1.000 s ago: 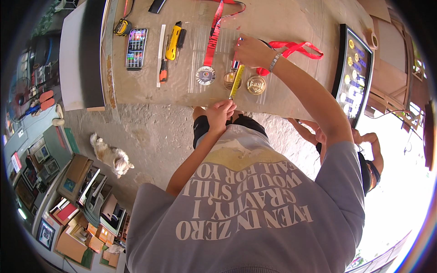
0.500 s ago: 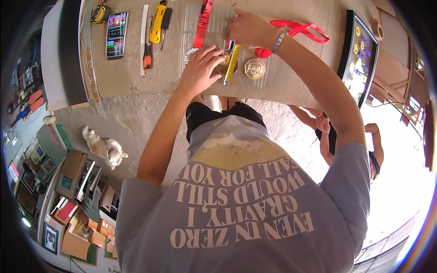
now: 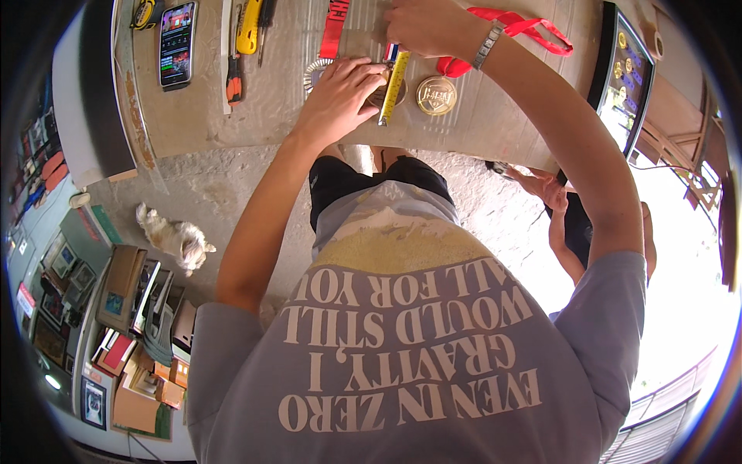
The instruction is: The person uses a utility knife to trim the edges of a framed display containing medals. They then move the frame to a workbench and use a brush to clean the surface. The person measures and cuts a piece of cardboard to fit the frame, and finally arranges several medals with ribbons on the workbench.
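Note:
My left hand lies with fingers stretched over a round medal at the table's near edge. Beside its fingertips, a yellow measuring tape strip runs lengthwise across that medal and its striped ribbon. At the far end of the strip my right hand is closed, its fingers bent round the tape; the fingertips are partly hidden. Just right of the strip rests a gold medal with a red ribbon. A silvery medal on a red printed ribbon is partly under my left hand.
On the table's left lie a phone, a tape measure, a screwdriver and a yellow cutter. A black frame with medals stands right. Below are a dog and another person's hand.
The view has shifted, so the table and its things sit higher in the picture. Both hands keep their places at the tape and medal. The other person's hands at the right have moved.

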Demonstrator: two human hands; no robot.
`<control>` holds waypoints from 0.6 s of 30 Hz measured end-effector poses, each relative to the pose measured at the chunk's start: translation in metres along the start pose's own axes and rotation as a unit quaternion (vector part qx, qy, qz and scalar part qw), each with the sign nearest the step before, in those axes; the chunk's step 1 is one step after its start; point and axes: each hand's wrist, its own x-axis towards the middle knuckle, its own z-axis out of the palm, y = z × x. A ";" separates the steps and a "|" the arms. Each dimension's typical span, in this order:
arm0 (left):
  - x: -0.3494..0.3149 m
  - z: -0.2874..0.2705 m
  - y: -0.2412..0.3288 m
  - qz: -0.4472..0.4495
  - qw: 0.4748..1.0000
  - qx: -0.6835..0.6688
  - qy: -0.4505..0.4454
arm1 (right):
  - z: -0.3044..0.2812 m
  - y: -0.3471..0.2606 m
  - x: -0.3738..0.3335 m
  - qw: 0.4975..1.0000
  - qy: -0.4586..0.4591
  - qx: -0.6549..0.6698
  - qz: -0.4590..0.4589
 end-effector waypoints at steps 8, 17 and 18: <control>0.002 0.004 -0.003 0.003 1.000 0.007 -0.002 | 0.004 0.001 -0.003 1.000 0.020 0.015 0.007; 0.002 0.000 -0.001 0.004 1.000 -0.023 0.019 | 0.007 0.000 0.001 0.998 0.051 0.021 0.022; 0.002 0.000 -0.001 0.006 0.999 -0.025 0.023 | 0.007 0.000 0.001 0.998 0.049 0.022 0.023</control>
